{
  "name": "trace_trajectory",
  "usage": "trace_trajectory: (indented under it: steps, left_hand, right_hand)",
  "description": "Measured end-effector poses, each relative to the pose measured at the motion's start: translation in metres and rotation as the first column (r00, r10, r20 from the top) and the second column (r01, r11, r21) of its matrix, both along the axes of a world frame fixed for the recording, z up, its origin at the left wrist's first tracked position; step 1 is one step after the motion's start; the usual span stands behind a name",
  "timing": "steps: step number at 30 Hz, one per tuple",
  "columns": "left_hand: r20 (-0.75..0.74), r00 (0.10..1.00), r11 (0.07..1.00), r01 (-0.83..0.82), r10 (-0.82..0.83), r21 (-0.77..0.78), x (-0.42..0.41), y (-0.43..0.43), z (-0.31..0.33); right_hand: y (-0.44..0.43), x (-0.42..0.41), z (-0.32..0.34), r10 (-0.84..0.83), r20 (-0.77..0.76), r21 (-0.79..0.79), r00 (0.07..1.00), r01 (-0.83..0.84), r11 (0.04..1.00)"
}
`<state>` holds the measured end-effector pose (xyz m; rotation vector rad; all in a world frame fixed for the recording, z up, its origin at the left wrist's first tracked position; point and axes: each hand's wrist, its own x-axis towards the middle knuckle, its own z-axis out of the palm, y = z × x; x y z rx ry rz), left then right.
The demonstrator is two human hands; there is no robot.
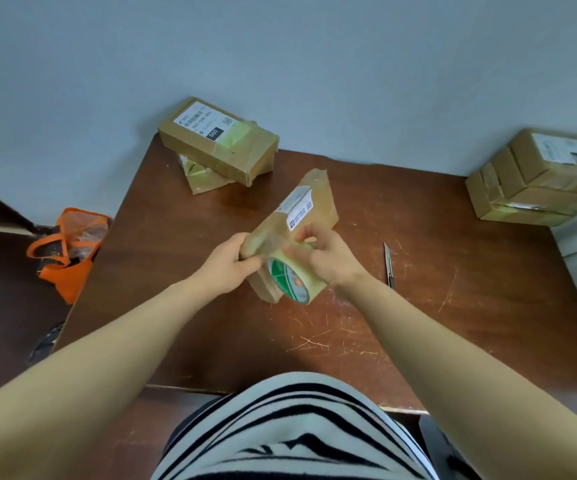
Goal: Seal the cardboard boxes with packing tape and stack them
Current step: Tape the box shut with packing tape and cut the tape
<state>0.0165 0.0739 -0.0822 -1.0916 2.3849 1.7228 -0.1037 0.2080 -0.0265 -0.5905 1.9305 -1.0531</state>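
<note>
Scratched table [418,306]: hands [231,266] [330,259] grip box [314,206], tape roll [288,282].

A scratched brown table [453,306] stands against a pale blue-grey wall [280,46]. A slim utility knife [389,265] lies on its right part — pointing toward the wall. Left of the table, an orange bag [72,278] sits on the floor.

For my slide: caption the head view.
Left hand holds a brown cardboard box; right hand holds a clear packing-tape roll against it.

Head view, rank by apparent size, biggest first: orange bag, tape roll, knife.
1. orange bag
2. tape roll, partly hidden by the right hand
3. knife, long but thin
</note>
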Motion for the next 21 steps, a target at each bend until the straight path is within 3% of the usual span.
trace_trajectory:
  steps: [2, 4, 5, 8, 9, 11, 13, 15, 18, 21]
  left_hand:
    - [-0.013, 0.987, 0.907, -0.142, 0.16, 0.395, 0.001, 0.002, 0.003]
    - [0.037, 0.968, 0.807, -0.227, 0.247, 0.546, 0.003, -0.002, -0.004]
    - [0.05, 0.959, 0.82, -0.264, 0.278, 0.508, 0.004, -0.006, -0.01]
    - [0.05, 0.942, 0.93, -0.336, 0.332, 0.148, 0.008, -0.013, -0.025]
    - [0.042, 0.946, 0.936, -0.323, 0.321, 0.141, 0.01, -0.012, -0.027]
    - [0.098, 0.988, 0.987, -0.126, 0.116, 0.102, 0.014, -0.006, -0.035]
    - [0.268, 0.951, 0.98, 0.181, -0.152, -0.088, 0.017, 0.005, -0.043]
    - [0.356, 0.912, 0.924, 0.299, -0.203, -0.238, 0.017, 0.015, -0.053]
    - [0.375, 0.915, 0.892, 0.285, -0.145, -0.351, 0.013, 0.021, -0.062]
    - [0.266, 0.96, 0.925, 0.181, -0.092, -0.334, 0.014, 0.022, -0.064]
  right_hand:
    - [-0.005, -0.003, 0.003, -0.04, 0.049, -0.039, 0.998, 0.042, 0.998]
    - [-0.012, -0.005, 0.001, -0.042, 0.068, -0.018, 0.997, 0.043, 0.999]
    - [-0.017, -0.004, -0.003, -0.021, 0.079, 0.008, 0.997, 0.021, 1.0]
    - [-0.033, 0.004, -0.021, 0.014, 0.12, 0.056, 0.993, -0.021, 0.998]
    - [-0.039, 0.006, -0.027, -0.002, 0.119, 0.054, 0.993, -0.004, 0.999]
    - [-0.049, 0.008, -0.036, -0.029, 0.098, 0.038, 0.995, 0.026, 0.999]
    - [-0.057, 0.006, -0.041, -0.055, 0.074, 0.026, 0.996, 0.053, 0.998]
    - [-0.061, 0.005, -0.042, -0.085, 0.048, 0.032, 0.995, 0.083, 0.996]
    - [-0.056, 0.009, -0.041, -0.05, -0.011, 0.036, 0.999, 0.05, 0.998]
    - [-0.043, 0.019, -0.042, -0.025, 0.084, -0.062, 0.996, 0.03, 0.998]
